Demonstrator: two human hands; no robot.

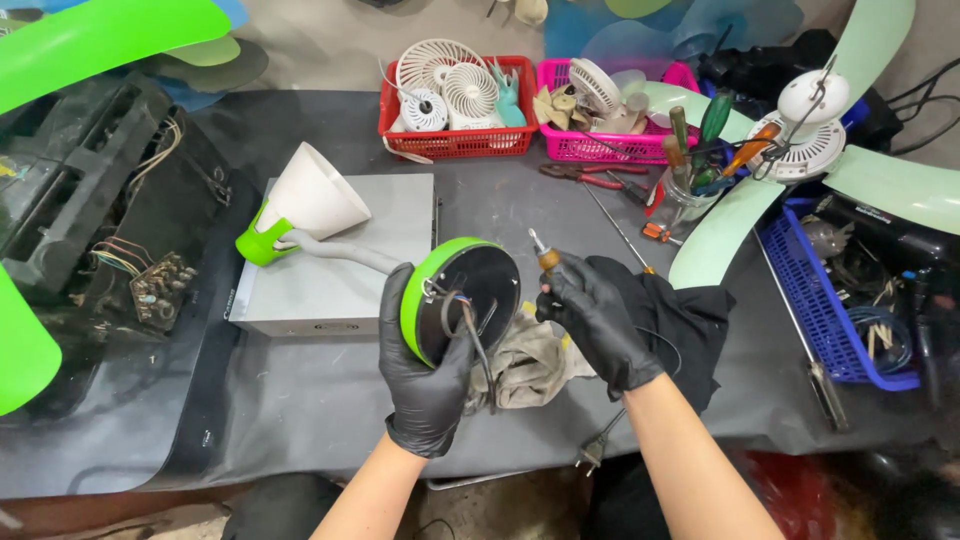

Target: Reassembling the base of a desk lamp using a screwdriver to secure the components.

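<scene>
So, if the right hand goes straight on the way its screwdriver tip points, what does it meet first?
The right hand holds a screwdriver pointing up and away. Nothing shows close ahead; next in that line is probably the red basket, though depth is unclear.

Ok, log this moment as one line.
left hand: holds green lamp base, underside up | right hand: grips screwdriver, tip up, off base | lamp shade: on grey box | rag: under base
</scene>
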